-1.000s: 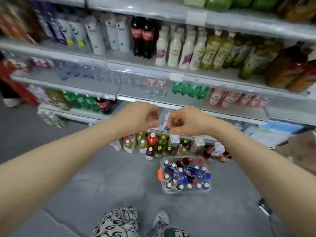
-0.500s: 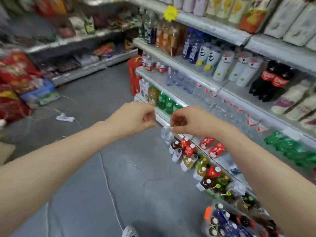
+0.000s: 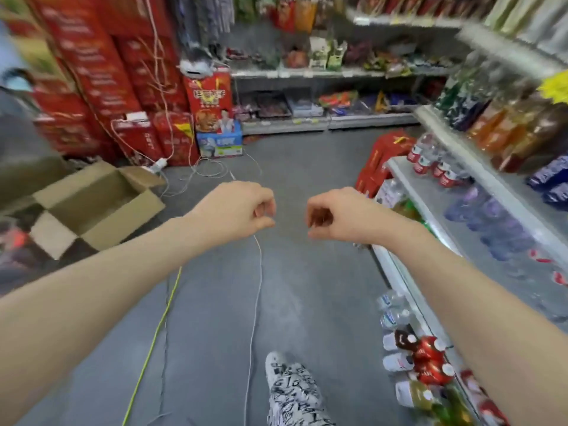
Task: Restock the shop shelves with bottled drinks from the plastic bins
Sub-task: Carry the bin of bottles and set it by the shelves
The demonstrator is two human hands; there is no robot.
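Both of my arms are stretched out over the aisle floor. My left hand (image 3: 242, 210) and my right hand (image 3: 335, 215) are a little apart, fingers curled in, with nothing visible in either. The drinks shelves (image 3: 408, 176) run along the right. Red-labelled water bottles (image 3: 430, 161) and purple bottles (image 3: 485, 216) stand on them, with amber drinks higher up. Several mixed bottles (image 3: 412, 355) stand on the floor at the foot of the shelves. No plastic bin is in view.
An open cardboard box (image 3: 92, 207) lies on the floor at the left, in front of stacked red cartons (image 3: 101, 72). Thin cables (image 3: 255, 302) run along the grey floor from a power strip (image 3: 158, 166). Snack shelves (image 3: 322, 72) close the aisle's far end. My patterned trouser leg (image 3: 292, 392) is below.
My view has swung left, from facing the drinks shelves and the bin to looking down the aisle. My hands, close together before, have drawn apart.
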